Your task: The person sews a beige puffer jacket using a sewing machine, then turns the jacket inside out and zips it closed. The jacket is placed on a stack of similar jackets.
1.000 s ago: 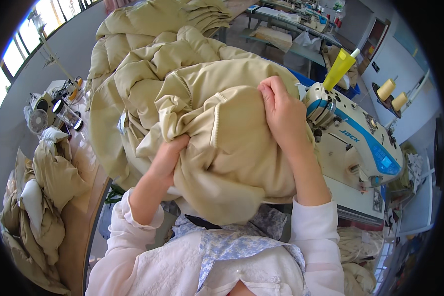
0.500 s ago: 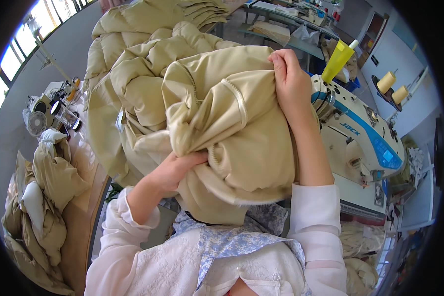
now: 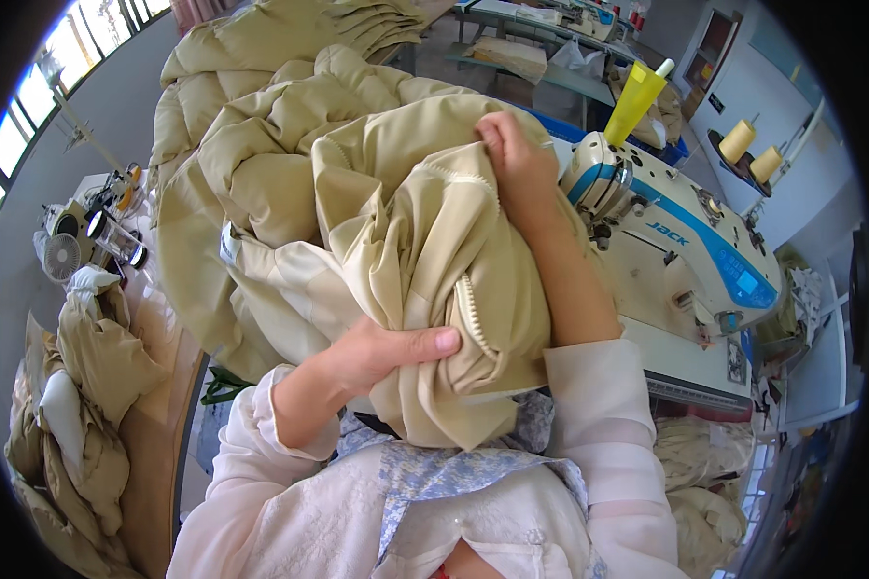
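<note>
A bulky beige padded jacket (image 3: pixel 270 183) lies heaped before me, its near part bunched up between my hands. My left hand (image 3: pixel 372 357) grips a fold of it from below, thumb lying on top; the other fingers are hidden under the cloth. Close to that thumb runs a pale zipper (image 3: pixel 470 314), and more zipper teeth curve along the upper fold. Higher up and to the right, my right hand (image 3: pixel 518 164) is closed on the jacket's edge, with its fingers curled into the fabric.
Right of the jacket stands a white and blue sewing machine (image 3: pixel 676 232) with a yellow holder (image 3: pixel 634 104) behind its head. Two thread cones (image 3: pixel 751 151) sit farther right. More beige garments (image 3: pixel 97 386) hang over the wooden table at left, near a small fan (image 3: pixel 62 257).
My left thumb now lies across the front of the fold. My right hand has moved left and slightly down, gathering the cloth; the zipper shows more upright. The whole view has shifted a little.
</note>
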A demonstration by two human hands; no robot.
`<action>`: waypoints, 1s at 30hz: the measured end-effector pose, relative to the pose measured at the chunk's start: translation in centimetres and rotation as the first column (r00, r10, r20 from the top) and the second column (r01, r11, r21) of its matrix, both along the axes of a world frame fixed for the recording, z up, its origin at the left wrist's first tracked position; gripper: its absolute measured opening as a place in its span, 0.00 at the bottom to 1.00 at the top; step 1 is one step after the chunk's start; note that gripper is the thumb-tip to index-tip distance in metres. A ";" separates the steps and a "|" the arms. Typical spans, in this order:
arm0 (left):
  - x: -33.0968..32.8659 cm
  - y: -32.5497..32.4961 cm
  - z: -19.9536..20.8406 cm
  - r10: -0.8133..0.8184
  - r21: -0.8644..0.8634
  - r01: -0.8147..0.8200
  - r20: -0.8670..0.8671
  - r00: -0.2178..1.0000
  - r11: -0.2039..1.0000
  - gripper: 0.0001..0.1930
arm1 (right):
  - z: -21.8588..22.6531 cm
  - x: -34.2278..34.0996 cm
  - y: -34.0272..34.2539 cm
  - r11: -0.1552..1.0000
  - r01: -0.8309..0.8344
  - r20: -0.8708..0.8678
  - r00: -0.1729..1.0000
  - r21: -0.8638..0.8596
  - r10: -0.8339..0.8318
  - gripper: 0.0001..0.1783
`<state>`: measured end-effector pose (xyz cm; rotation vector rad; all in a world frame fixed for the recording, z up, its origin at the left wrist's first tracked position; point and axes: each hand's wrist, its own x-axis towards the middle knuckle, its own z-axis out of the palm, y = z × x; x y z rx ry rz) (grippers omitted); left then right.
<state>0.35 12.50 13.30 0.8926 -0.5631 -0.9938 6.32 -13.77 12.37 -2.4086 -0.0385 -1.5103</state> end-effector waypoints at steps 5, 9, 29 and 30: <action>-0.3 -1.0 -1.7 -0.189 -0.141 0.156 -0.269 0.944 0.978 0.32 | -3.3 2.0 1.5 1.000 -0.017 0.055 0.998 0.016 0.016 0.07; -0.6 -2.5 -1.3 -0.274 -0.161 0.239 -0.262 0.925 0.958 0.26 | -5.4 1.4 1.9 0.997 -0.005 -0.218 0.976 0.082 0.023 0.08; 2.3 0.5 -9.4 -0.111 0.352 -0.165 0.645 0.756 0.921 0.17 | -1.3 -19.8 9.9 0.950 -0.221 -0.692 0.651 0.222 0.314 0.35; 2.2 0.5 -9.4 -0.106 0.345 -0.170 0.653 0.750 0.923 0.17 | -2.7 -20.0 9.6 0.950 -0.203 -0.649 0.695 0.238 0.311 0.29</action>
